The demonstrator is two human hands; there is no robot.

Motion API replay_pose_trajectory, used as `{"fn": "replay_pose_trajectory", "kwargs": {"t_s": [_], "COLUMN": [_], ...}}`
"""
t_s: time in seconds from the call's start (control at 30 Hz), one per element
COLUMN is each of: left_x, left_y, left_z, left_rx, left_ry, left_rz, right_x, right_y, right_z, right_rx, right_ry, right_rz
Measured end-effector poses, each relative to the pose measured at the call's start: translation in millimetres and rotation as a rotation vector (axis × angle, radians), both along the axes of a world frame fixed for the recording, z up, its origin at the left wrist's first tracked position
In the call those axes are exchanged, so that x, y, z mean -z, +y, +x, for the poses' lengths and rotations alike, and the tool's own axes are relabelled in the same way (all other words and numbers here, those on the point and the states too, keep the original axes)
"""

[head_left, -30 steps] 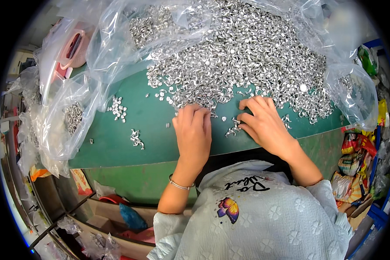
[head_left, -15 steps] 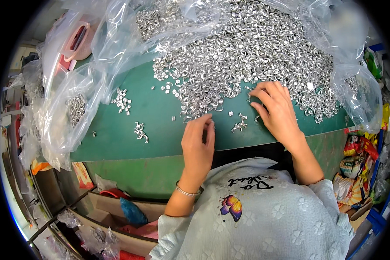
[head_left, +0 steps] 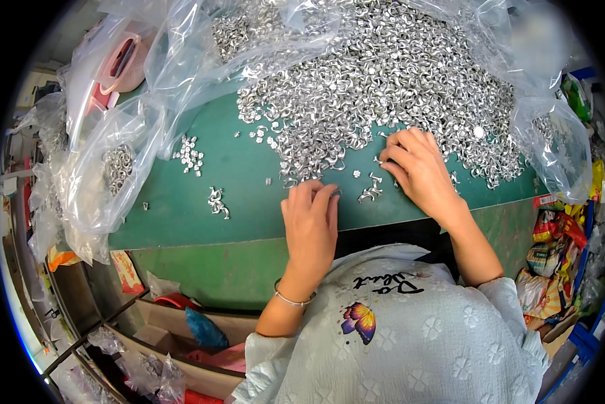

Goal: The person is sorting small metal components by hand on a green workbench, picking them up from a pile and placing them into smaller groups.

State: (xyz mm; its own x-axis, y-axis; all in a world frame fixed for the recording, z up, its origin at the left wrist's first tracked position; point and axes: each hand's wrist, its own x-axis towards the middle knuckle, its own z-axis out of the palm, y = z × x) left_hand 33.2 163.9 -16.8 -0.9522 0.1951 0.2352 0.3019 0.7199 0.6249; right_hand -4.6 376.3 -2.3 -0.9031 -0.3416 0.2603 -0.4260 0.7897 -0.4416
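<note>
A big heap of small curved, shiny metal pieces [head_left: 383,74] covers the far part of the green table [head_left: 248,225]. My left hand [head_left: 310,219] rests at the heap's near edge, fingers curled together, with a bit of metal glinting at its fingertips. To its right, my right hand [head_left: 420,168] pinches a small metal piece [head_left: 378,160] between thumb and fingers; its exact shape is mostly hidden. Between the hands lies a little cluster of curved pieces [head_left: 370,189], with a small flower-shaped metal piece [head_left: 356,174] just beyond it.
Left of the hands lie a small pile of curved pieces [head_left: 218,203] and a group of small flower-shaped pieces [head_left: 189,156]. Clear plastic bags [head_left: 107,182] stand at the left, near a pink basket [head_left: 133,71]. Another clear bag [head_left: 558,151] flanks the heap at the right.
My right hand has moved slightly left and down, its fingers drawing closer together on the small metal piece. My left hand has shifted a little to the right.
</note>
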Motion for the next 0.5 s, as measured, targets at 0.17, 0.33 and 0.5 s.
{"fn": "replay_pose_trajectory", "kwargs": {"t_s": [0.17, 0.33, 0.5], "left_x": [1.2, -5.9, -4.1], "left_y": [-8.0, -12.0, -18.0], "left_z": [6.4, 11.6, 14.1], "left_rx": [-0.063, -0.056, -0.048], "left_ry": [0.009, -0.085, -0.029], "left_rz": [0.041, 0.023, 0.023], "right_x": [-1.3, 3.2, -4.8], "right_y": [-3.7, -44.1, -33.8], "right_z": [3.5, 11.6, 3.9], "right_rx": [-0.037, -0.289, -0.241], "right_ry": [0.02, 0.014, -0.001], "right_rz": [-0.111, -0.064, -0.155]}}
